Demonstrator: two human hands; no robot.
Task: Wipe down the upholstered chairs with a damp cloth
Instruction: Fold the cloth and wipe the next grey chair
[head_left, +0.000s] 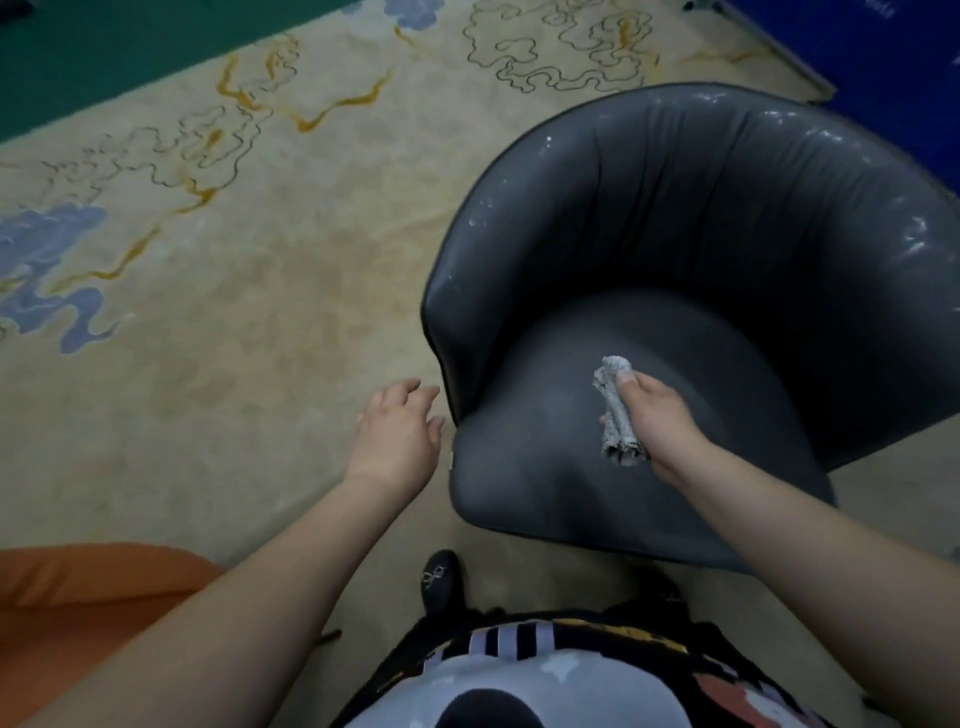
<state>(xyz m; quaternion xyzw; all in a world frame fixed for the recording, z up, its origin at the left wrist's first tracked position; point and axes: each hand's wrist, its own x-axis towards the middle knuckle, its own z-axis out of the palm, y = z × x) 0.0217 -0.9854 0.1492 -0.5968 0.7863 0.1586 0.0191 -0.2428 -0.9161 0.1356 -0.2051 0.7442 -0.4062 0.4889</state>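
— Patterned shirt front (519, 680) fills the bottom of the view, a black shoe (440, 579) just past it, right at the front edge of the grey chair (691, 218). Where is the cloth?

— Over the chair's seat cushion (545, 467), towards its middle. The right hand (662, 421) has its fingers and thumb curled round the cloth (615, 410), which is rolled or bunched into a short grey-white wad. Whether the wad touches the seat or hangs just above it, I cannot tell.

— And the other hand?

— The left hand (397, 428) holds nothing. Its fingers are loosely spread, just beside the chair's left arm, near the seat's front corner, seemingly not touching.

— How should the cloth behave?

— Light and limp, I'd judge, squashing under any pressure. Bunched as it is, only a small face would meet the upholstery; opening it flat under the palm would likely cover more.

— The chair itself?

— Smooth, shiny, leather-like skin with glints along the curved back, so probably slick when damp. It looks padded and yielding. The left arm's rim seems the natural place to steady it.

— Anything else near it?

— Patterned beige carpet (234, 270) beneath, and something orange (78, 597) off to the chair's left.
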